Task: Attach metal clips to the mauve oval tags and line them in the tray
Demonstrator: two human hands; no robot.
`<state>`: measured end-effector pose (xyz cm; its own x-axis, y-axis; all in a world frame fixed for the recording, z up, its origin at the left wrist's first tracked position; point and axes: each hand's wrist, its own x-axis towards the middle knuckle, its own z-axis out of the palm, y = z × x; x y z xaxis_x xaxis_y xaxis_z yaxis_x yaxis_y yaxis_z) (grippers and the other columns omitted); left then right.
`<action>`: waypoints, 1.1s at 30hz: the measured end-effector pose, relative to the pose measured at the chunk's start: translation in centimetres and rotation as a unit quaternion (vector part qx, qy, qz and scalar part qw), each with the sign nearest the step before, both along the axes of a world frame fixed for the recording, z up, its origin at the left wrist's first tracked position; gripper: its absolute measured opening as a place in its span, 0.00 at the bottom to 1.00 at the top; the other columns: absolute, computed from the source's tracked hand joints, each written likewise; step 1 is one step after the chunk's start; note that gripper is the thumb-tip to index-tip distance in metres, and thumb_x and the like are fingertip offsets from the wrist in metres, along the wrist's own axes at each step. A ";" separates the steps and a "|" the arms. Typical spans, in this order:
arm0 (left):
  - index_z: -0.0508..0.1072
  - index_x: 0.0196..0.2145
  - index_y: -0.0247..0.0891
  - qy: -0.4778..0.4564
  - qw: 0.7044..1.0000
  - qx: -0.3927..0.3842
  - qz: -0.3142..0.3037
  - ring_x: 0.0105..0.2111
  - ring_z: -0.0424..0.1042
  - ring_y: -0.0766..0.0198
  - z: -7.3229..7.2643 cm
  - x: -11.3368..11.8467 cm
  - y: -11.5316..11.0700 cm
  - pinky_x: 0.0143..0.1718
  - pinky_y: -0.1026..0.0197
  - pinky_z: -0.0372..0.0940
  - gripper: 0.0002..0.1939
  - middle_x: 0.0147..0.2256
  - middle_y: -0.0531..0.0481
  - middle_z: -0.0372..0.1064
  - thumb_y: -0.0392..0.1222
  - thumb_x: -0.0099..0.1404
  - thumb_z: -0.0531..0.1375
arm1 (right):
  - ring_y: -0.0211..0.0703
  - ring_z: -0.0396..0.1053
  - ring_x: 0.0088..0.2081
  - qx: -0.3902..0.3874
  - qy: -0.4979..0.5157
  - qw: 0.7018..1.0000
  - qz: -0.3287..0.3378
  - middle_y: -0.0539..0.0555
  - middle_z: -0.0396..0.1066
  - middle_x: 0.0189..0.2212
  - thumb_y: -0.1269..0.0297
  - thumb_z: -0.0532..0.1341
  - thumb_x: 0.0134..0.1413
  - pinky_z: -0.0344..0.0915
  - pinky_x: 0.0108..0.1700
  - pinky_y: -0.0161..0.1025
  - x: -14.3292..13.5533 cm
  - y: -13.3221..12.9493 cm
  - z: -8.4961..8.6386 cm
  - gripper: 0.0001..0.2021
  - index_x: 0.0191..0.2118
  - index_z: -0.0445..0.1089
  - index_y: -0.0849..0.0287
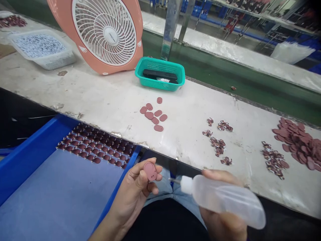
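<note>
Between the thumb and fingers of my left hand (pixel 140 184) is a reddish-brown oval piece (pixel 150 171) with small dark holes, its flat face turned up. My right hand (pixel 223 207) is wrapped round a translucent squeeze bottle (pixel 225 199) lying nearly level. The bottle's thin metal tip points left toward the oval piece, a short distance away from it. Several similar loose ovals (pixel 149 115) lie on the white table (pixel 100 103) ahead of my hands. Small brown parts with light bits (pixel 218 145) sit in clusters to the right.
A blue tray (pixel 50 187) at lower left holds rows of brown pieces (pixel 95 147). Behind stand a pink fan (pixel 107 33), a green basket (pixel 160 83) with dark items and a white tub (pixel 40 47). A large pile of ovals (pixel 298 142) lies at right.
</note>
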<state>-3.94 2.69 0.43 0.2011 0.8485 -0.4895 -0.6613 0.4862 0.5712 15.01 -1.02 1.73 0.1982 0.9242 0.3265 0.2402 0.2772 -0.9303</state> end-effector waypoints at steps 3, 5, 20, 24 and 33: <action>0.84 0.39 0.44 0.008 1.000 0.011 0.002 0.30 0.78 0.65 0.1 0.0 -0.1 0.23 0.72 0.70 0.19 0.33 0.47 0.81 0.52 0.50 0.75 | 0.39 0.62 0.16 0.016 0.037 0.998 0.041 0.49 0.69 0.22 0.43 0.63 0.58 0.58 0.17 0.38 -0.8 0.0 0.3 0.22 0.51 0.71 0.52; 0.84 0.39 0.44 0.011 1.000 0.014 0.003 0.30 0.78 0.64 0.2 0.0 -0.1 0.23 0.73 0.70 0.19 0.33 0.46 0.81 0.52 0.50 0.75 | 0.39 0.63 0.17 0.000 0.017 0.999 0.036 0.49 0.69 0.21 0.42 0.62 0.59 0.60 0.18 0.38 -1.1 0.1 0.7 0.22 0.50 0.72 0.52; 0.84 0.39 0.44 0.028 0.999 0.016 -0.006 0.30 0.78 0.65 0.1 0.0 -0.1 0.25 0.72 0.71 0.18 0.33 0.46 0.82 0.52 0.51 0.75 | 0.36 0.69 0.19 -0.018 0.008 0.999 0.041 0.49 0.77 0.30 0.47 0.65 0.57 0.66 0.20 0.33 -1.3 0.8 1.5 0.17 0.49 0.74 0.49; 0.84 0.38 0.44 0.024 0.999 0.019 -0.008 0.29 0.78 0.65 0.1 0.1 0.1 0.24 0.72 0.70 0.18 0.33 0.46 0.82 0.52 0.50 0.75 | 0.39 0.70 0.19 -0.006 0.002 0.999 0.046 0.50 0.77 0.29 0.49 0.64 0.59 0.66 0.19 0.34 -1.4 1.0 1.8 0.17 0.49 0.74 0.51; 0.84 0.39 0.43 0.022 0.999 0.024 -0.007 0.32 0.78 0.62 -0.1 -0.2 0.0 0.25 0.71 0.71 0.17 0.34 0.45 0.82 0.51 0.52 0.74 | 0.39 0.67 0.16 0.018 -0.039 0.999 -0.004 0.49 0.72 0.21 0.45 0.64 0.59 0.63 0.15 0.34 -1.8 1.5 2.8 0.17 0.43 0.75 0.54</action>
<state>-4.19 2.66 0.29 0.1932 0.8683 -0.4568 -0.6280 0.4672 0.6224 13.18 0.44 4.50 0.1777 0.9102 0.3742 0.3146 0.3078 -0.8979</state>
